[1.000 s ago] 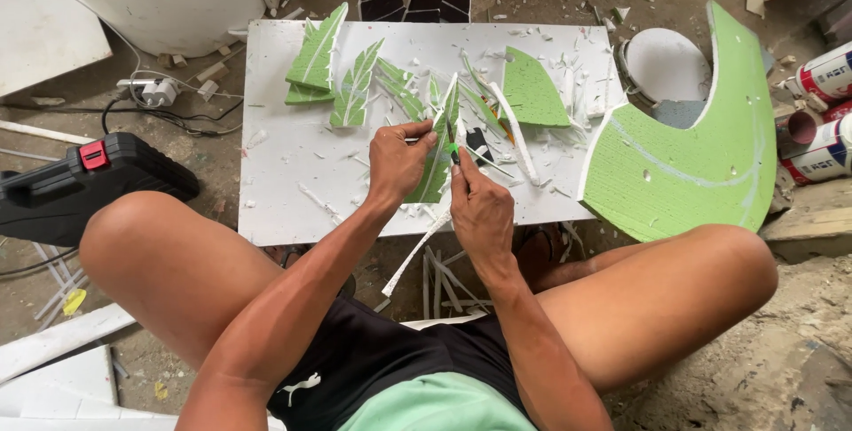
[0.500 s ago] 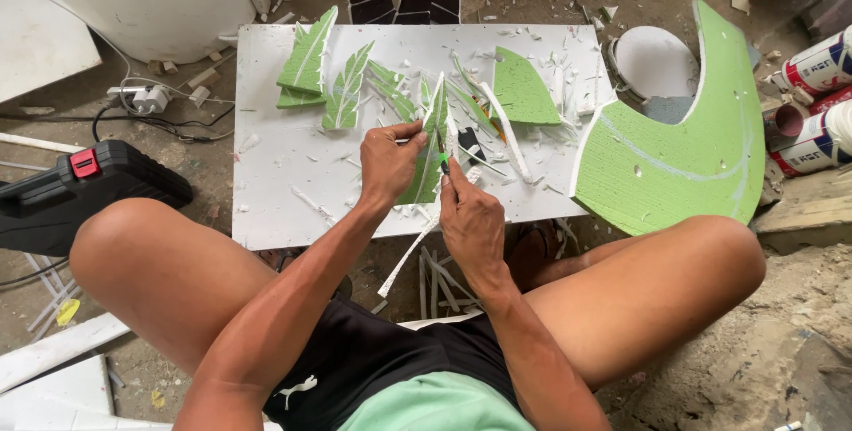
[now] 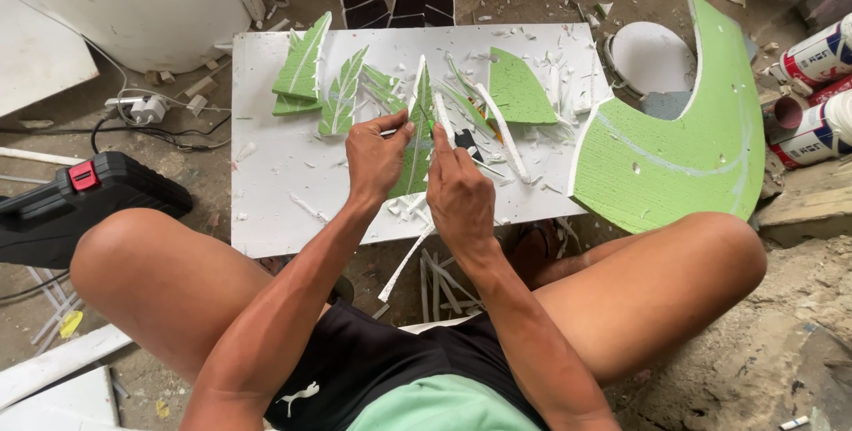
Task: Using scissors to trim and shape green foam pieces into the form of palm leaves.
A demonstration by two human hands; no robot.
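A narrow green foam leaf (image 3: 415, 142) with a white midrib is gripped at its left edge by the left hand (image 3: 375, 158), over the middle of a white board (image 3: 275, 209) strewn with white shavings. The right hand (image 3: 459, 196) is closed around a thin white strip or blade (image 3: 443, 118) held against the leaf's right edge. 2 more green leaves (image 3: 321, 85) are seen at the board's far left, and a large curved green foam piece (image 3: 683, 142) at its right end.
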